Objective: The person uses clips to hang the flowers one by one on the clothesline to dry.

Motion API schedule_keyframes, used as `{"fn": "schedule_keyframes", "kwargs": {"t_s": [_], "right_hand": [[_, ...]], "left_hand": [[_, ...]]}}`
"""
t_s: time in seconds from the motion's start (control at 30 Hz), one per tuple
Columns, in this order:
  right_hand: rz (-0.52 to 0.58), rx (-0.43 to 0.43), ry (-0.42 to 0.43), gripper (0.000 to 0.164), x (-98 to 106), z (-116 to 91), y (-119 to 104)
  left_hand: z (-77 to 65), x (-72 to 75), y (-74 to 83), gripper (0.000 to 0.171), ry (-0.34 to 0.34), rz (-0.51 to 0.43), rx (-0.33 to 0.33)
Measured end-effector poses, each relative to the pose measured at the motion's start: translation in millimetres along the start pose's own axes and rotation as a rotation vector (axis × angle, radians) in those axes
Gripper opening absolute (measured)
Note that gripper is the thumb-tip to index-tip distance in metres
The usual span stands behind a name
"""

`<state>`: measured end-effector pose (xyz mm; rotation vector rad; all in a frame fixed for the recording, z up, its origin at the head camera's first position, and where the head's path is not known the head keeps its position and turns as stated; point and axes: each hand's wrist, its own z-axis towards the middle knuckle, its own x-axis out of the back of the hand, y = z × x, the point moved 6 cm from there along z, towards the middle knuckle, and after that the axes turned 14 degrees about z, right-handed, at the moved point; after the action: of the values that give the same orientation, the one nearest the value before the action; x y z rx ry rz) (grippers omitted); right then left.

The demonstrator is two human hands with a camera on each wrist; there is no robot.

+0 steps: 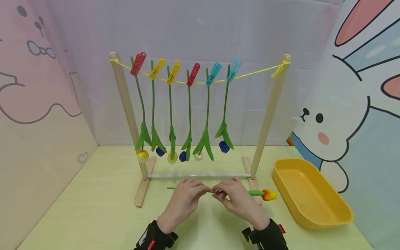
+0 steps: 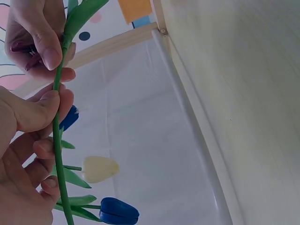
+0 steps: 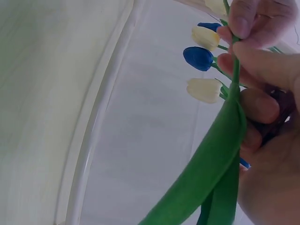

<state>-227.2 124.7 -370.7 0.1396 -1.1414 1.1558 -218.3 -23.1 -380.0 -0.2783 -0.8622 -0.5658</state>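
Note:
An artificial tulip (image 1: 269, 195) with a red-yellow bloom lies level across both hands, its bloom to the right and bare stem end to the left. My left hand (image 1: 187, 196) pinches the green stem (image 2: 58, 154) between thumb and fingers. Right beside it, my right hand (image 1: 239, 199) pinches the same stem just below the leaves (image 3: 206, 145). Tucked in the curled fingers of the right hand is a small dark red object (image 3: 276, 117), mostly hidden, whose kind I cannot tell. Both hands are in front of the wooden rack's lower bar (image 1: 200, 176).
Several tulips hang bloom-down from a yellow string (image 1: 253, 73), held by red, yellow and blue clothespins (image 1: 214, 74). The string spans two wooden posts (image 1: 270, 114) with flat feet (image 1: 144, 187). A yellow plastic tray (image 1: 312, 208) sits at the right, beside a rabbit-printed backdrop.

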Motion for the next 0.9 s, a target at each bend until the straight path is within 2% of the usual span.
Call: {"fn": "schedule_keyframes", "kwargs": {"t_s": [0.3, 0.47, 0.6, 0.67, 0.73, 0.8, 0.9], "right_hand": [[-0.055, 0.061, 0.071, 0.018, 0, -1, -3], [-0.084, 0.132, 0.158, 0.025, 5, -1, -5], [-0.141, 0.133, 0.233, 0.030, 11, -3, -3], [-0.160, 0.125, 0.272, 0.033, 17, -4, -1], [-0.158, 0.122, 0.320, 0.034, 22, -5, 0], [-0.135, 0.128, 0.373, 0.034, 28, -5, 0], [-0.077, 0.157, 0.442, 0.032, 35, -5, -1]], "left_hand": [[1.1, 6.5, 6.8, 0.014, 0.113, 0.020, -0.020], [0.8, 8.4, 9.6, 0.014, 0.185, 0.016, -0.029], [0.0, 13.3, 13.4, 0.020, 0.252, 0.002, -0.045], [-0.6, 16.8, 15.2, 0.023, 0.276, -0.039, -0.043], [-0.7, 19.5, 16.0, 0.024, 0.290, -0.118, -0.027], [-0.6, 20.3, 14.8, 0.021, 0.291, -0.216, 0.016], [0.3, 17.7, 10.0, 0.015, 0.280, -0.391, 0.115]]}}
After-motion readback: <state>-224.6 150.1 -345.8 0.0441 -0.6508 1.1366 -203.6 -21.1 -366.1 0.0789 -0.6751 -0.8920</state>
